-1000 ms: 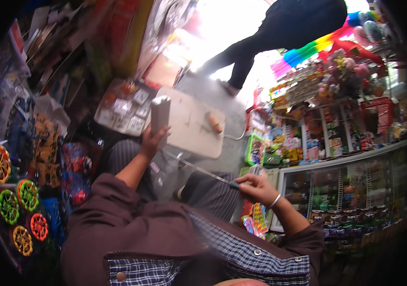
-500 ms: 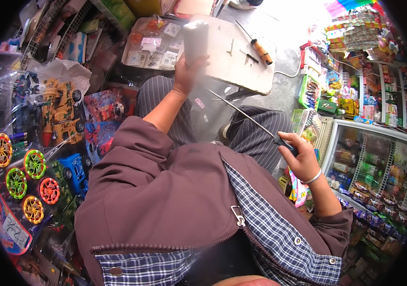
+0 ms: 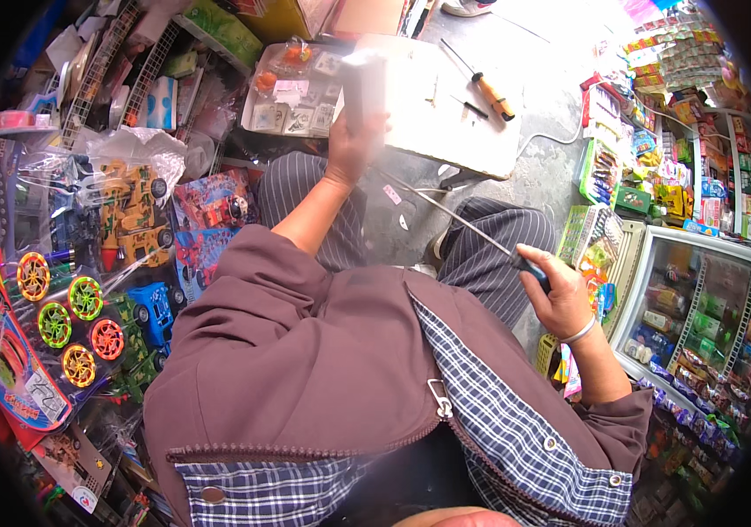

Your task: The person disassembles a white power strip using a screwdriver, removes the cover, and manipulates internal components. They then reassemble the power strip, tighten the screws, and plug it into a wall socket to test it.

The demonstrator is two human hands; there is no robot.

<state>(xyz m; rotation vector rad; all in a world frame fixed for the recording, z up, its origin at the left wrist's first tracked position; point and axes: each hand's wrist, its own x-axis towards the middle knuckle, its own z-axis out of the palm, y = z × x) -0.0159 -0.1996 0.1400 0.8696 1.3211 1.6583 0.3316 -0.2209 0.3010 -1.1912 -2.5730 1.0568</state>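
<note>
My left hand (image 3: 356, 145), raised at the near edge of a small white table (image 3: 450, 136), grips a pale block-shaped object (image 3: 363, 83). Motion and glare smear it, so its kind is unclear. Over my right thigh, my right hand (image 3: 562, 297) is wrapped round the dark handle of a long screwdriver (image 3: 450, 213). The thin metal shaft points up and left, its far end close below my left hand; whether they touch I cannot tell. A second screwdriver (image 3: 492, 97) with an orange-yellow handle lies on the table. Beside it is a short dark piece (image 3: 475, 111).
A tray (image 3: 246, 112) of small packets adjoins the table's left side. Packaged toys, including a blue toy vehicle (image 3: 154, 312), crowd my left. On the right stand a glass-topped case (image 3: 692, 307) and snack shelves (image 3: 692, 176). A pale cable (image 3: 551, 136) crosses the floor.
The view has shifted slightly, so the surroundings sit a little differently. My left hand and the pale object are still blurred by motion; the right hand keeps its hold on the screwdriver.
</note>
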